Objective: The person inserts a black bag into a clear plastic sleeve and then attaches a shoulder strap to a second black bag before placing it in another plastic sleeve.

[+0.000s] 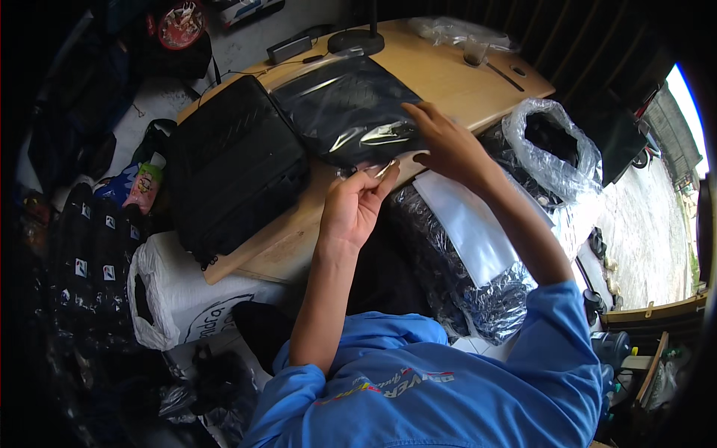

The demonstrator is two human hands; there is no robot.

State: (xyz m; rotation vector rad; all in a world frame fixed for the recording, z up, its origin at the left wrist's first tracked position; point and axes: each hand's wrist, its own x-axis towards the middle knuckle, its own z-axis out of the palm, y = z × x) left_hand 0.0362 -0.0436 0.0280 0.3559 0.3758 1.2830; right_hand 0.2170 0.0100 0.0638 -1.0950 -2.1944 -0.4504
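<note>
A flat black item in a clear plastic bag (340, 101) lies on the wooden table. My left hand (351, 207) is closed at the near edge of this bag, its thumb and fingers pinching the loose clear plastic. Over the bag's right side, my right hand (452, 149) has its fingers stretched out, thumb and forefinger apart; whether it presses on the plastic I cannot tell. Just left of the bag, a black backpack (231, 160) lies flat on the table.
The wooden table (418, 63) carries a lamp base (357, 41) and a clear cup (476, 52) toward its far side. Plastic-wrapped bundles (441, 257) stand at my right, beside a large open clear bag (586, 149). A white sack (179, 299) sits at the table's left.
</note>
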